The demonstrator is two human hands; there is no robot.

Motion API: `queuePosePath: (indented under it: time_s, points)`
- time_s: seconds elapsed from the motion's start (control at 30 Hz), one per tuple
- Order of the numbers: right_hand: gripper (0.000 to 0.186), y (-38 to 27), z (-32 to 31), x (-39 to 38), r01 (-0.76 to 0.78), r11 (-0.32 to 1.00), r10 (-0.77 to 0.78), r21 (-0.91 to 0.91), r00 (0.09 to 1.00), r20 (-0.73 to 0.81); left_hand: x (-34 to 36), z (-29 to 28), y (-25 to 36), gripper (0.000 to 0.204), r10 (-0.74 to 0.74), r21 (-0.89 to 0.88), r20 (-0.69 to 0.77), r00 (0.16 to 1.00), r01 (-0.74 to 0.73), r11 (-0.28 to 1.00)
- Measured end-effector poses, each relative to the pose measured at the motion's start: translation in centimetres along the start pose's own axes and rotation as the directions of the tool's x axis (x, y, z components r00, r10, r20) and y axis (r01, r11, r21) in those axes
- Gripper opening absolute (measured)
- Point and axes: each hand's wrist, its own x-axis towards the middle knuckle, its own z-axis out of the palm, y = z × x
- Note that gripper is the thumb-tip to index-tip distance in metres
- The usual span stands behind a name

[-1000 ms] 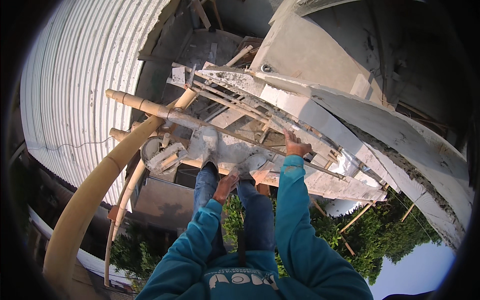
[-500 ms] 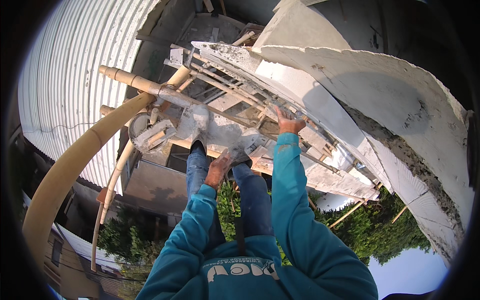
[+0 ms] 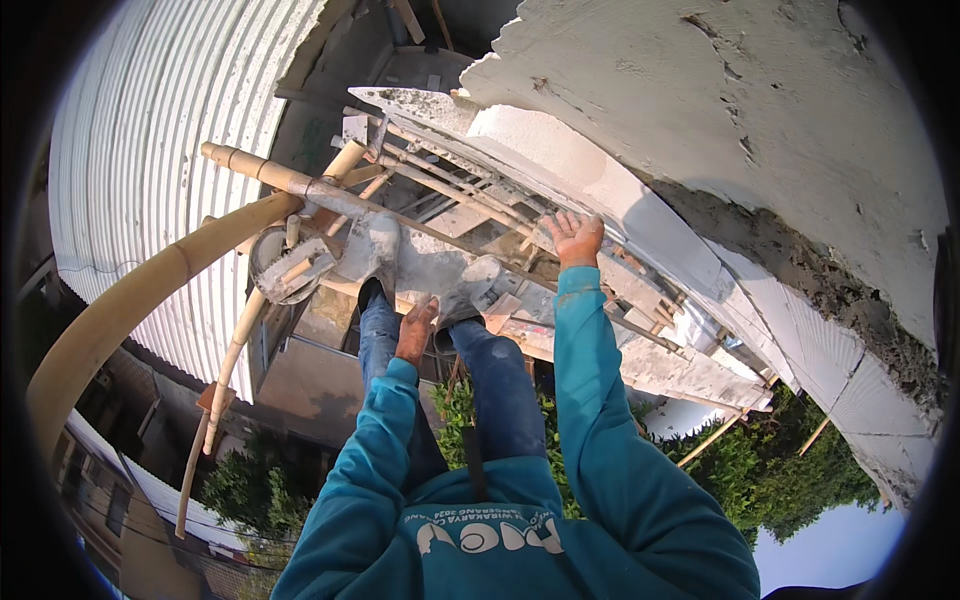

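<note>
My right hand (image 3: 575,238) is held out palm up with the fingers apart, holding nothing, just left of the white wall panels' edge (image 3: 560,150). My left hand (image 3: 416,330) hangs in front of my legs, fingers stretched out and nothing seen in it. Below both hands lies a mortar-caked plank platform (image 3: 690,378), where I stand in grey-smeared boots (image 3: 376,245). On the left of the boots stands a round bucket (image 3: 262,255) with a plastering float (image 3: 297,272) lying across its top.
A thick bamboo pole (image 3: 150,265) curves up at the left and meets a crossing bamboo pole (image 3: 250,166). Rough wet plaster (image 3: 800,250) runs along the wall at right. Beyond the platform are a corrugated roof (image 3: 150,130) and green trees (image 3: 770,470) far below.
My right hand has turned and opened wider. My left hand has shifted slightly left. The view has moved, so more of the plastered wall shows at upper right.
</note>
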Motion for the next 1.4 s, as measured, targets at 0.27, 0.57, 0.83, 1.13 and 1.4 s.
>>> queuePosePath:
  time_s: [0.27,0.57,0.83,1.13,1.4]
  points:
    - [0.072,0.0,-13.1,-2.6,0.02,0.967,0.016,-0.254,0.99,0.138,3.1,5.3,7.0,0.079,0.271,0.084,-0.033,0.962,-0.268,0.96]
    - [0.056,1.7,-20.3,-5.3,-0.097,0.902,0.109,-0.42,0.994,0.003,6.4,13.4,20.8,0.098,0.644,0.185,-0.061,0.763,-0.625,0.758]
    - [0.052,3.0,-22.5,-6.5,-0.085,0.877,0.124,-0.473,0.991,0.053,8.4,16.4,23.7,0.07,0.744,0.229,-0.155,0.651,-0.708,0.668]
    - [0.06,2.4,-20.4,-5.5,-0.058,0.887,0.11,-0.458,0.99,0.087,9.3,15.1,24.2,0.066,0.707,0.178,-0.062,0.704,-0.689,0.702]
    - [0.057,-0.1,-18.0,-5.5,0.107,0.935,-0.065,-0.337,0.989,0.132,9.6,13.7,25.3,0.09,0.603,0.324,0.026,0.797,-0.578,0.749]
